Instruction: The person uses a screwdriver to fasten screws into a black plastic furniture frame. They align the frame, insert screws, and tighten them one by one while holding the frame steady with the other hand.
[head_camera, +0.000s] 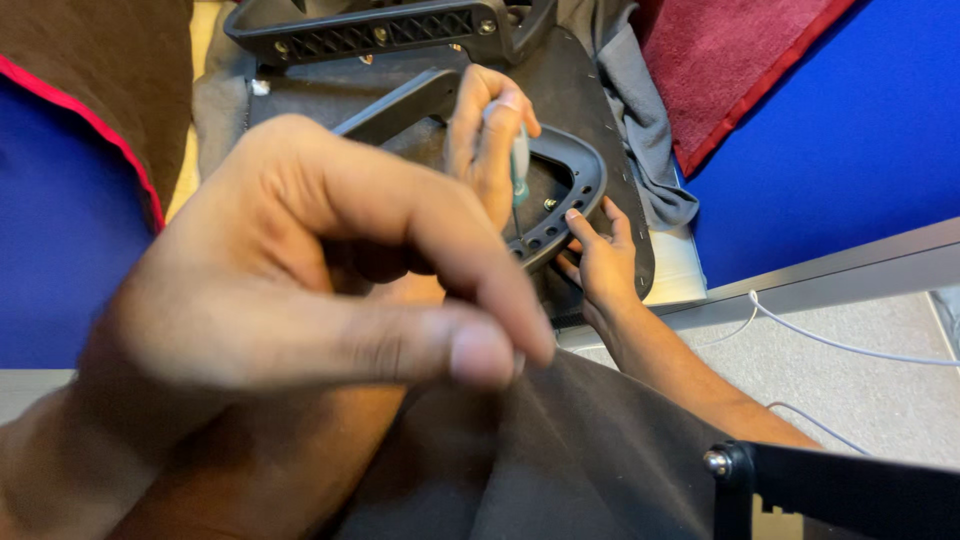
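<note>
Head view: the right hand (603, 262) lies with fingers spread, gripping nothing, on the curved black frame (585, 170), seemingly to steady it; just beyond those fingers a third hand (485, 125) holds a screwdriver (519, 165) upright into the frame; the left hand (300, 290), blurred near the lens, curls thumb to fingertips. Whether it pinches anything I cannot tell; it hides the third hand's arm.

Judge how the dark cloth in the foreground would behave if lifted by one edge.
Probably floppy: the dark cloth lies in soft folds with no shape of its own, so it would likely sag from a single grip. It looks thin, so probably light. Its matt surface seems unlikely to slip through fingers.
</note>
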